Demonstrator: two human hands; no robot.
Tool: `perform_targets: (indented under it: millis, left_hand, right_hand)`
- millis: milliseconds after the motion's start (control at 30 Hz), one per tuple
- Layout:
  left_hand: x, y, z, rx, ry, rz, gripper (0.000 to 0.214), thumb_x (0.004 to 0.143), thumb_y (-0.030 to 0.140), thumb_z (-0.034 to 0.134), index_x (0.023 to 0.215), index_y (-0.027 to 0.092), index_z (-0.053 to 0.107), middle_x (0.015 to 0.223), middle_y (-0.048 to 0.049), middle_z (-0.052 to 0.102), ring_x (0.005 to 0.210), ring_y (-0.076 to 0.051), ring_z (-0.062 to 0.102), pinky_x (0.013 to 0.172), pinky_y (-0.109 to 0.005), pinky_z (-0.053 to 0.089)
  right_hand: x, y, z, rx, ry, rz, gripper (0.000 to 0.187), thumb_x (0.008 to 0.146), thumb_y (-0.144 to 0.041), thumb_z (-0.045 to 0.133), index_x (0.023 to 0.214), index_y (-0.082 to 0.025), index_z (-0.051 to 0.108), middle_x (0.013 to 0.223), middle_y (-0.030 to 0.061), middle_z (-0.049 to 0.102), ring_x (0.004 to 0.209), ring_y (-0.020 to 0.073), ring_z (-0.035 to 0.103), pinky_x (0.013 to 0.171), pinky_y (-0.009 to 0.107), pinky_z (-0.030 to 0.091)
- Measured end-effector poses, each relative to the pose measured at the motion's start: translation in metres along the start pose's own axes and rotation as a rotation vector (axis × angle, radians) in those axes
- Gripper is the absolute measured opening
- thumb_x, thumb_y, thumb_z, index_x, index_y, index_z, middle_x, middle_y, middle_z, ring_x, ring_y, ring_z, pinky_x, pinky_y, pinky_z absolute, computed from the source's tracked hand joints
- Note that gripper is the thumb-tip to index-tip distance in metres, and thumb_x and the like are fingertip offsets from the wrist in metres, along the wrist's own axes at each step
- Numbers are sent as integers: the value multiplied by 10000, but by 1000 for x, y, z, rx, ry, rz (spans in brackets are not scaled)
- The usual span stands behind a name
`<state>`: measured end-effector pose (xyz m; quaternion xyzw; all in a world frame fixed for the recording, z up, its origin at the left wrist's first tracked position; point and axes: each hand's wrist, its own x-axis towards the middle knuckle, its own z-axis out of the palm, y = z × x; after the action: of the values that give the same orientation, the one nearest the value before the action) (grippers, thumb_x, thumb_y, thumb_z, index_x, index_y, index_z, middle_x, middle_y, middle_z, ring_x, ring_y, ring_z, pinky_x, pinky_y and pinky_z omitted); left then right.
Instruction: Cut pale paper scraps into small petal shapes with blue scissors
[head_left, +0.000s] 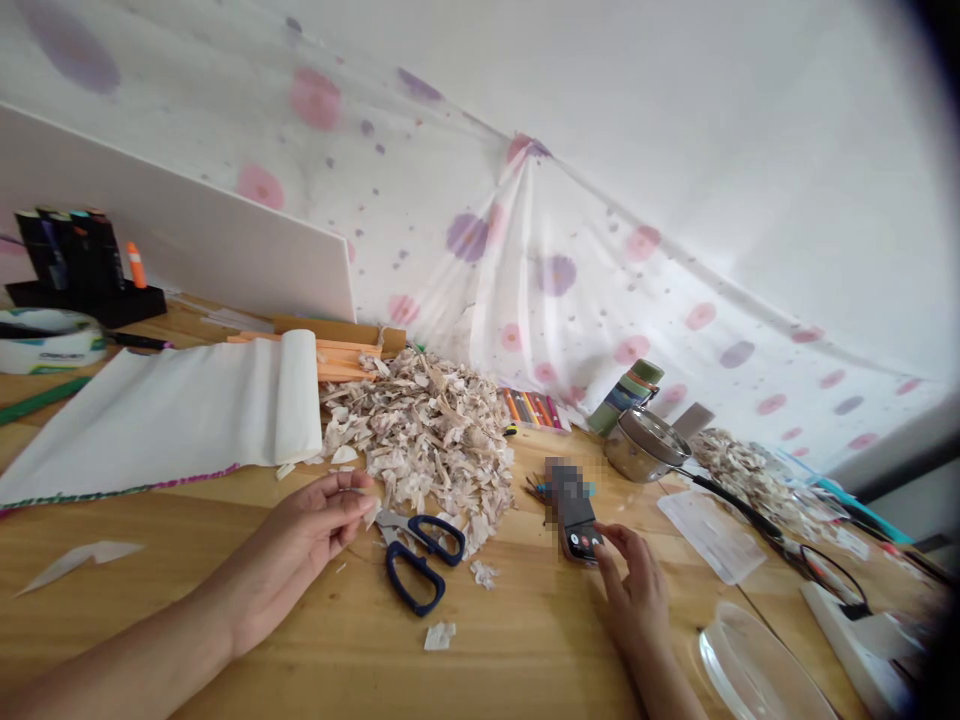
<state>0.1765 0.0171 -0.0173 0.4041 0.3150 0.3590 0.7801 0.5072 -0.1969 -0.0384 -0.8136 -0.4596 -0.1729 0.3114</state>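
My left hand [311, 530] is closed in a pinch on a small pale scrap of paper [372, 508]. Just right of its fingertips, open scissors [420, 548] with dark blue handles lie on the wooden table, blades pointing toward the hand. Behind them rises a large heap of torn, whitish-brown paper scraps [435, 430]. My right hand [637, 580] has its thumb and fingertips at the lower right edge of a smartphone [581, 543], fingers apart and not wrapped round it. Call buttons show on the phone's screen; its upper part is pixelated.
A white paper roll [298, 395] lies partly unrolled at left, near a marker stand [82, 290]. Behind the phone are colored pens [534, 410], a green bottle [626, 395] and a metal pot [637, 455]. A clear plastic container [720, 665] and a power strip [847, 640] stand at right.
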Motion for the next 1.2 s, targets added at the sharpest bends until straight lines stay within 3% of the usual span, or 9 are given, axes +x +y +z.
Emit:
perform_targets:
  millis: [133, 233, 633, 1200]
  left_hand:
    - [1, 0, -1, 5, 1, 4, 275, 673, 246, 772, 897, 181, 625, 777, 36, 546, 622, -76, 424, 579, -149, 412]
    - [0, 1, 0, 11, 4, -1, 287, 662, 252, 780, 894, 186, 625, 762, 41, 541, 620, -78, 428, 578, -154, 412]
    - [-1, 2, 2, 11, 46, -9, 360, 569, 286, 829, 862, 191, 644, 738, 40, 553, 613, -89, 441, 562, -163, 418]
    - [-3, 3, 3, 23, 25, -13, 327, 625, 271, 805, 884, 181, 627, 782, 36, 550, 637, -86, 430, 586, -163, 413]
  right_hand:
    - [2, 0, 11, -163, 26, 43, 764, 687, -544, 663, 1269, -94, 455, 1225, 209, 562, 1156, 391, 458, 965, 521, 345]
    - [2, 1, 20, -252, 24, 70, 870, 634, -547, 698, 1285, -33, 434, 1254, 256, 535, 1161, 423, 444, 969, 536, 334]
    - [2, 15, 29, -358, 31, 119, 775, 687, -540, 639, 1237, -23, 463, 1192, 254, 575, 1103, 401, 503, 933, 486, 378]
    - [-1, 15, 27, -254, 59, 29, 705, 798, -615, 477, 1230, -59, 450, 1160, 236, 567, 1089, 377, 494, 922, 504, 383]
